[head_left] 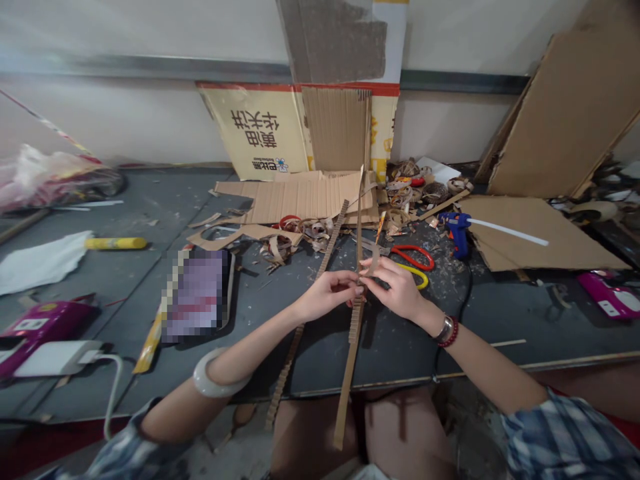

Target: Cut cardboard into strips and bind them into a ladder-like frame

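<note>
My left hand [333, 295] pinches a long, narrow cardboard strip [346, 393] near its middle. That strip stands up away from me at its far end, and its near end sticks out past the table edge. My right hand [394, 288] has thumb and fingers closed on the same spot, with a peeled curl of brown paper [373, 260] rising between its fingers. Along the strip just below my fingers runs a ridged corrugated piece [355, 325]. A second, ridged cardboard strip [286, 370] passes under my left wrist. My fingertips partly hide the joined spot.
Scissors [414, 256] with red and yellow handles lie beyond my right hand. A blue glue gun [457, 233] stands near a cardboard sheet [537, 230]. A phone [197, 297] lies left, near a yellow-handled tool [116, 243]. Cardboard scraps [313, 230] litter the back.
</note>
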A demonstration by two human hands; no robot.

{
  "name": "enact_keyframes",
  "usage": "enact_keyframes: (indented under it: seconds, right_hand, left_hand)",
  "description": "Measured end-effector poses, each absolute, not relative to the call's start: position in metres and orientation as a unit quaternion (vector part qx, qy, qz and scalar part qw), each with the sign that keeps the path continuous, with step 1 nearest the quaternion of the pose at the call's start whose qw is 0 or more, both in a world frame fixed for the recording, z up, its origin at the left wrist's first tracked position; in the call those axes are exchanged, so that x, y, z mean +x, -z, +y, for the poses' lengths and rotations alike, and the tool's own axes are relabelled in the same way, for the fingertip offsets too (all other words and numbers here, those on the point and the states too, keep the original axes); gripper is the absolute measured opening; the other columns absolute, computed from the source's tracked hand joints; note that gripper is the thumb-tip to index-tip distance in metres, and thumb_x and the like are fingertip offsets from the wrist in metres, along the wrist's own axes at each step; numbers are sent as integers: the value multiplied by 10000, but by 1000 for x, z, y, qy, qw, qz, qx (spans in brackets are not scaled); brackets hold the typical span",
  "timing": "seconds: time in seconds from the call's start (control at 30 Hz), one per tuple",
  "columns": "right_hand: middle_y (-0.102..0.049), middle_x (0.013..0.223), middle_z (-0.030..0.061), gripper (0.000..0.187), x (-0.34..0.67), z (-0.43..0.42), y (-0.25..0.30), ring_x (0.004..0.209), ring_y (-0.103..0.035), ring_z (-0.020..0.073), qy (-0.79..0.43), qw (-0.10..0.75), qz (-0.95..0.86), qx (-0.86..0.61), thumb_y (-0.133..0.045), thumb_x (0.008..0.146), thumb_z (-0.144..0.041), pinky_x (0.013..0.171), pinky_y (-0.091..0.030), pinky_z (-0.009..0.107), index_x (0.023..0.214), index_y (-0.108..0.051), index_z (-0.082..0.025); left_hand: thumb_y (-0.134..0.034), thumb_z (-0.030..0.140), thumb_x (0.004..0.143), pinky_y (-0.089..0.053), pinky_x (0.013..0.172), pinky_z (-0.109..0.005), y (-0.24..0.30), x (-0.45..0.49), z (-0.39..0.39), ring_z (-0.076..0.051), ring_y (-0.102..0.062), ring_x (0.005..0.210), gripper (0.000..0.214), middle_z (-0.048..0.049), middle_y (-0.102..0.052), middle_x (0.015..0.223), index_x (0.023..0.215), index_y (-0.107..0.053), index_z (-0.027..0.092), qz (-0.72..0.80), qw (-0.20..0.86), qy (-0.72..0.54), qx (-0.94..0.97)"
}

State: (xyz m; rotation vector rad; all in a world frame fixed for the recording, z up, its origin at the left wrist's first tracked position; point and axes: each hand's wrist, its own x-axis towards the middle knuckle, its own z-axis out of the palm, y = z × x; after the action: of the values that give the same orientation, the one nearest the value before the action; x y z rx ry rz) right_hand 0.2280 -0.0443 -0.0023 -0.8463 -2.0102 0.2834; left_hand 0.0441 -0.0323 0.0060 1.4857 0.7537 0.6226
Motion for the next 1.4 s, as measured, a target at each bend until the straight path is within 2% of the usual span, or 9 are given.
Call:
enact_keyframes:
  seconds: [0.17,0.53,0.77,1.23,1.4]
  right_hand:
    - [-628,1033,68,148,229,-42,8,979,-591,157,-110,449,-824,-327,-481,860,-159,866,-509,319,921,-613,-188]
    - [-646,954,62,128,228,-42,4,939,-601,160,-110,472,-804,-344,-488,863,-169,841,-512,327,910,-606,-186]
    - [-641,931,56,123,227,-43,1,913,-599,161,-110,476,-800,-349,-486,863,-172,814,-510,323,897,-603,-192]
    - [-630,909,56,107,228,-43,-3,914,-593,160,-110,482,-789,-366,-485,864,-176,825,-499,319,881,-590,-190]
    - [-625,937,60,130,228,-43,-2,950,-583,169,-105,484,-793,-354,-462,872,-166,841,-496,339,920,-578,-199]
  left_hand:
    - [-553,297,808,-465,586,-204,-6,45,-32,-112,-582,660,260,-44,-651,776,970,-597,98,335,627,-266,651]
    - [-525,292,831,-471,635,-234,-2,43,-31,-123,-576,680,291,-37,-638,766,1049,-568,105,317,624,-257,666]
    - [-513,311,836,-464,654,-234,-5,42,-32,-131,-578,709,278,-40,-633,778,1015,-577,108,314,615,-246,680]
    - [-520,312,830,-468,604,-216,-5,42,-33,-120,-565,680,297,-43,-635,772,1043,-574,113,311,615,-247,681]
    - [-541,309,813,-466,556,-210,-4,43,-33,-89,-528,559,366,-18,-628,694,1116,-523,104,321,620,-256,669]
